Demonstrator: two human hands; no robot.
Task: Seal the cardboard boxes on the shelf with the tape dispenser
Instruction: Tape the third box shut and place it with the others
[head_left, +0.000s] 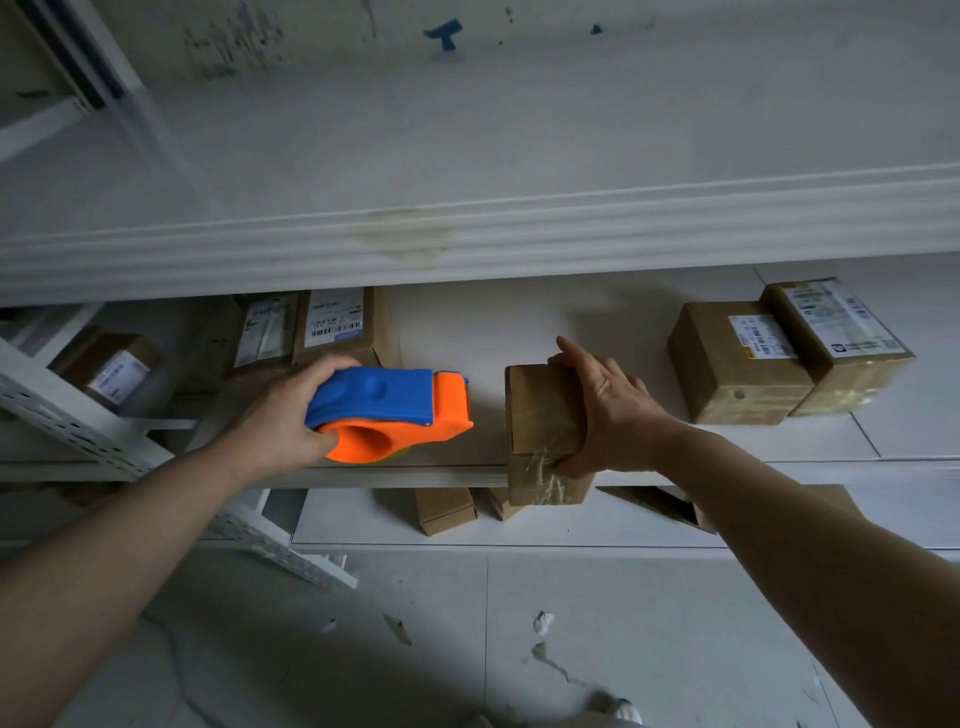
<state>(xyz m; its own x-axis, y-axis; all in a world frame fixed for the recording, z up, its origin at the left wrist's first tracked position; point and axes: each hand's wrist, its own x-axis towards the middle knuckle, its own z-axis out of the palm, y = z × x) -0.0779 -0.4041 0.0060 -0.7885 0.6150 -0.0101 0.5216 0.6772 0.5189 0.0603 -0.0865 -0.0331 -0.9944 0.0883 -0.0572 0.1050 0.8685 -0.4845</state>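
My left hand (283, 415) grips a blue and orange tape dispenser (395, 410) just above the front of the middle shelf (441, 470). To its right, my right hand (608, 410) holds a small cardboard box (540, 415) that overhangs the shelf's front edge, with clear tape showing on its near face. The dispenser and the box are apart, with a gap of bare shelf between them.
Two labelled boxes (737, 364) stand at the shelf's right. More labelled boxes (332, 327) sit at the back left, behind the dispenser. An upper shelf (467, 234) hangs overhead. Small boxes (444, 509) lie on the lower shelf. A perforated metal upright (78, 421) runs on the left.
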